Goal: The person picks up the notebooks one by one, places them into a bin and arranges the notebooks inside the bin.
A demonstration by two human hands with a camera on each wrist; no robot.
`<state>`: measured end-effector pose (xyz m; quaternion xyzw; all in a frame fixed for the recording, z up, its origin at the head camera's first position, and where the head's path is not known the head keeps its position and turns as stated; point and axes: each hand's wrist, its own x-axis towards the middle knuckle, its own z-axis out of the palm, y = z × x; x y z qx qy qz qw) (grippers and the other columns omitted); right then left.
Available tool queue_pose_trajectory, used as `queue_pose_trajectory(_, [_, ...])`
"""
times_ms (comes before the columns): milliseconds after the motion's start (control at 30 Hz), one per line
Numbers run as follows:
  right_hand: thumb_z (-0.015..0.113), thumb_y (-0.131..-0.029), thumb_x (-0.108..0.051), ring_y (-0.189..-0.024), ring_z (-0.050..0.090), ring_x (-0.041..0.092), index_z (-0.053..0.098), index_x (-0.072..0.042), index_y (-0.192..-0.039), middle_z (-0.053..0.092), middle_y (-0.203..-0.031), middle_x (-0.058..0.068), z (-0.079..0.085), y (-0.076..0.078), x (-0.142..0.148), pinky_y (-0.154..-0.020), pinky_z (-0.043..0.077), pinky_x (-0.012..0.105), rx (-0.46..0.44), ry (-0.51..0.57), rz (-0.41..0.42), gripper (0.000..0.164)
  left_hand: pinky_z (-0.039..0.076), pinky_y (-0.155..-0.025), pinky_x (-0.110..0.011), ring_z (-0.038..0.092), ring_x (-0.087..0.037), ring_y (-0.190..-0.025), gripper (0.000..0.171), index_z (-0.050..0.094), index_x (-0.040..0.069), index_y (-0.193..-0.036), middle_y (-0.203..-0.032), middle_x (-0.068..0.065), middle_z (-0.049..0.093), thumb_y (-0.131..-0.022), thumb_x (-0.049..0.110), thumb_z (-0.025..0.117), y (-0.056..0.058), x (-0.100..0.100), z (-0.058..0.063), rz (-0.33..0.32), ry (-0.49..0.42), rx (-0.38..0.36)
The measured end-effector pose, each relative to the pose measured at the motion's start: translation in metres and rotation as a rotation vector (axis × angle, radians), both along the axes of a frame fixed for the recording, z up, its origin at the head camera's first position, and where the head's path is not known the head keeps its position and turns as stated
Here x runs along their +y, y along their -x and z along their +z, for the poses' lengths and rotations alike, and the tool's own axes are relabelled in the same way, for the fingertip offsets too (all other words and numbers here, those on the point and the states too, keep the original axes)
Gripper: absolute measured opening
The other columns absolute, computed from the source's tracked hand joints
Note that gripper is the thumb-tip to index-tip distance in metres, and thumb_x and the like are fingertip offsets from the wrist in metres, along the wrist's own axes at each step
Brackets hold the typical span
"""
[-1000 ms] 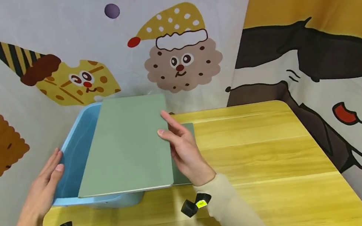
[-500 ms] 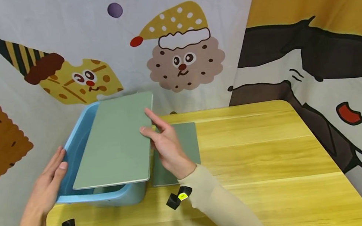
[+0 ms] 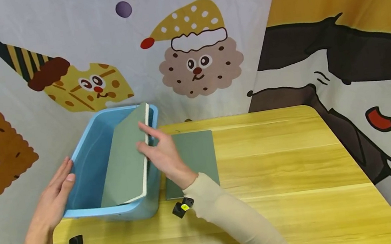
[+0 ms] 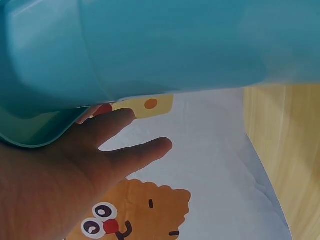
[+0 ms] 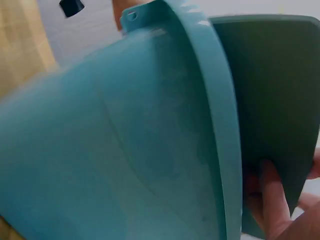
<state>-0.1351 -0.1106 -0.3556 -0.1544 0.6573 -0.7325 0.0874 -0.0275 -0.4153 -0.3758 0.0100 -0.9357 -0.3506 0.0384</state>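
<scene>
A green notebook (image 3: 124,166) with a white page edge stands tilted partly inside a light blue plastic bin (image 3: 86,166). My right hand (image 3: 164,155) pinches its right edge, the thumb on the upper cover and other fingers behind. In the right wrist view the notebook's cover (image 5: 280,85) rises past the bin rim, with fingers (image 5: 272,195) lying against it. At the bin's left side, my left hand (image 3: 50,199) rests along the rim. Its fingers (image 4: 142,152) are straight and spread outside the bin wall in the left wrist view.
A second green notebook (image 3: 197,154) lies flat on the wooden table (image 3: 278,177), just right of the bin and partly behind my right hand. Printed cloth with cartoon figures (image 3: 200,69) hangs behind the table and at its sides.
My right hand has moved left and tipped the notebook from lying nearly flat over the bin to a steep tilt with its lower part inside. The left hand stays at the rim.
</scene>
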Motion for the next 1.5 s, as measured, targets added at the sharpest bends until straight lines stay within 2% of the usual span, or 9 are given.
queue_pose_trajectory(67, [0.066, -0.098, -0.012, -0.062, 0.047, 0.004, 0.052, -0.021, -0.154, 0.052, -0.152, -0.012, 0.002, 0.0, -0.001, -0.047, 0.036, 0.023, 0.02, -0.059, 0.016, 0.058, -0.002, -0.111, -0.082, 0.001, -0.051, -0.155, 0.057, 0.009, 0.03, -0.167, -0.174, 0.006, -0.001, -0.114, 0.03, 0.031, 0.002, 0.0, 0.0, 0.0, 0.005, 0.002])
queue_pose_trajectory(167, [0.062, -0.1, -0.012, -0.045, 0.032, 0.012, 0.05, -0.016, -0.156, 0.069, -0.128, -0.001, 0.004, 0.001, -0.002, -0.041, 0.031, 0.023, 0.046, -0.141, 0.071, 0.057, -0.002, -0.111, -0.082, 0.001, -0.05, -0.155, 0.057, 0.009, 0.029, -0.167, -0.173, 0.008, -0.002, -0.114, 0.03, 0.031, 0.002, 0.0, 0.0, -0.002, 0.002, 0.004])
queue_pose_trajectory(300, [0.057, -0.101, -0.008, -0.092, 0.068, 0.009, 0.046, -0.017, -0.158, 0.061, -0.14, 0.007, 0.007, 0.002, 0.0, -0.062, 0.046, 0.017, 0.051, -0.181, 0.169, 0.058, -0.002, -0.112, -0.081, 0.001, -0.05, -0.155, 0.057, 0.009, 0.026, -0.167, -0.173, 0.009, -0.001, -0.114, 0.029, 0.03, 0.001, -0.002, -0.001, -0.008, 0.004, 0.019])
queue_pose_trajectory(367, [0.056, -0.102, -0.008, -0.131, 0.058, 0.017, 0.046, -0.019, -0.158, 0.035, -0.166, -0.001, 0.008, 0.001, 0.005, -0.082, 0.05, 0.02, 0.043, -0.166, 0.19, 0.059, -0.001, -0.113, -0.08, 0.003, -0.051, -0.155, 0.056, 0.01, 0.024, -0.167, -0.173, 0.007, -0.001, -0.114, 0.029, 0.03, 0.002, -0.002, -0.001, -0.012, 0.016, 0.028])
queue_pose_trajectory(400, [0.056, -0.102, -0.009, -0.144, 0.046, 0.019, 0.046, -0.019, -0.158, 0.034, -0.166, -0.002, 0.007, 0.001, 0.008, -0.092, 0.049, 0.021, 0.04, -0.158, 0.189, 0.058, -0.001, -0.113, -0.08, 0.004, -0.052, -0.154, 0.056, 0.011, 0.023, -0.167, -0.173, 0.005, 0.0, -0.114, 0.028, 0.03, 0.002, -0.002, -0.001, -0.016, 0.021, 0.031])
queue_pose_trajectory(700, [0.057, -0.104, -0.013, -0.142, 0.049, 0.029, 0.053, -0.013, -0.153, 0.044, -0.161, 0.005, -0.03, 0.001, 0.061, -0.109, 0.048, 0.042, 0.077, -0.193, 0.105, 0.049, -0.001, -0.111, -0.081, 0.005, -0.056, -0.153, 0.057, 0.012, 0.019, -0.167, -0.173, 0.005, -0.001, -0.114, 0.03, 0.03, 0.001, -0.001, -0.004, 0.0, 0.026, 0.002])
queue_pose_trajectory(1000, [0.058, -0.105, -0.029, -0.144, 0.043, 0.036, 0.044, -0.01, -0.158, 0.04, -0.161, 0.018, -0.082, 0.021, 0.125, -0.115, 0.038, 0.058, 0.167, -0.78, 0.074, 0.058, -0.002, -0.11, -0.083, 0.002, -0.054, -0.154, 0.061, 0.011, 0.018, -0.167, -0.173, 0.008, -0.002, -0.113, 0.03, 0.034, -0.006, 0.001, -0.006, 0.017, 0.017, 0.002])
queue_pose_trajectory(1200, [0.059, -0.105, -0.031, -0.148, 0.035, 0.044, 0.028, -0.006, -0.164, 0.032, -0.162, 0.028, -0.109, 0.03, 0.153, -0.116, 0.033, 0.064, 0.081, -0.921, 0.062, 0.071, 0.0, -0.107, -0.085, 0.002, -0.058, -0.152, 0.062, 0.009, 0.016, -0.167, -0.174, -0.004, -0.002, -0.112, 0.032, 0.034, -0.005, 0.002, -0.004, 0.032, 0.044, -0.031])
queue_pose_trajectory(1500, [0.052, -0.107, -0.046, -0.148, 0.031, 0.05, 0.034, 0.0, -0.16, 0.036, -0.157, 0.035, -0.124, 0.027, 0.15, -0.117, 0.031, 0.063, 0.083, -1.114, 0.114, 0.072, 0.003, -0.103, -0.088, 0.002, -0.061, -0.15, 0.063, 0.007, 0.023, -0.168, -0.174, -0.004, -0.004, -0.112, 0.034, 0.034, -0.002, 0.005, -0.001, 0.034, 0.035, -0.057])
